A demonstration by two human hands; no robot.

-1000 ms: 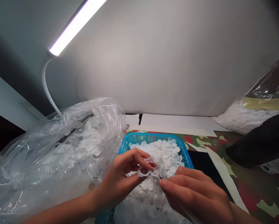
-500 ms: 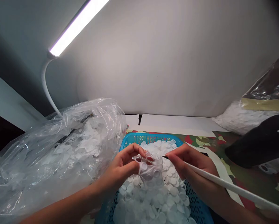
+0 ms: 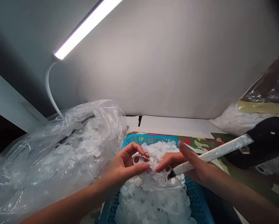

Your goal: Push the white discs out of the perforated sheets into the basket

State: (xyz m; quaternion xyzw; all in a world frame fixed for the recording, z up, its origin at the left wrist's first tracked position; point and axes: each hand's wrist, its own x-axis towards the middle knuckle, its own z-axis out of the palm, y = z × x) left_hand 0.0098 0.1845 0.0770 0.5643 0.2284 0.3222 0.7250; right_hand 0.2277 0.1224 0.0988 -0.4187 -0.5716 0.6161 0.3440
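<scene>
Pinched between thumb and fingers of my left hand [image 3: 124, 166] is a thin white plastic piece with round holes [image 3: 162, 180]. It is above a blue basket [image 3: 153, 137] heaped with small white discs [image 3: 151, 200]. My right hand [image 3: 195, 165] holds a long, white-wrapped stick-like tool [image 3: 225, 149] between thumb and palm. Its dark tip points down at the holed piece's right side, and I cannot tell whether it touches. My right index finger is stretched towards the piece, near my left thumb.
A large clear plastic bag [image 3: 102, 124] of white pieces lies at the left, under a lit lamp [image 3: 88, 28]. To the right are a dark object [image 3: 270, 137], more holed white pieces [image 3: 272, 168] and another filled bag [image 3: 230, 119]. A camouflage-patterned sheet [image 3: 200, 141] covers the table.
The tool has swung in my right hand, its rear end rising from the lower right. My right fingers have stretched out over the holed piece, which is now more spread out.
</scene>
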